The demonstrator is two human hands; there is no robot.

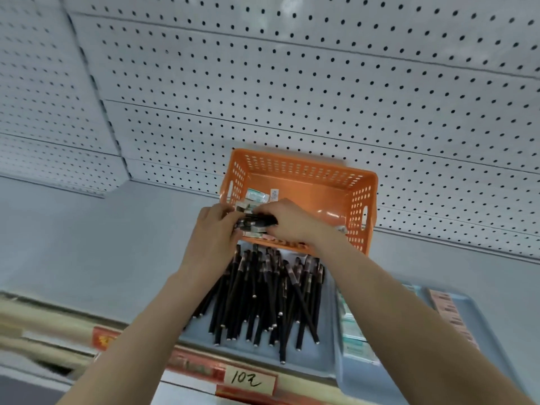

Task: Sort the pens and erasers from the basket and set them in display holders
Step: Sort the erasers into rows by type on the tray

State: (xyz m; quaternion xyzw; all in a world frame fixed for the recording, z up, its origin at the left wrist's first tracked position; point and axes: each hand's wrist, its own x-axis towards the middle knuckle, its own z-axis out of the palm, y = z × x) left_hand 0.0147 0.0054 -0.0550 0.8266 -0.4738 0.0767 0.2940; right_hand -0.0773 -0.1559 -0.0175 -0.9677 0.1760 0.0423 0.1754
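Note:
An orange perforated basket (359, 200) stands on the shelf against the pegboard. Both my hands reach over its near left rim. My left hand (211, 229) and my right hand (287, 219) together grip a small bundle of black pens (257, 221) just above wrapped erasers (257, 197) lying in the basket's left corner. In front of the basket a blue display holder (309, 358) holds a pile of several black pens (263, 296). To its right another blue holder (473, 311) carries wrapped erasers (353, 331) in a row.
A white pegboard wall (292, 83) rises behind the shelf. The shelf's front edge bears a red price strip with a handwritten tag (248, 381). Bare grey shelf surface (87, 244) lies to the left of the basket.

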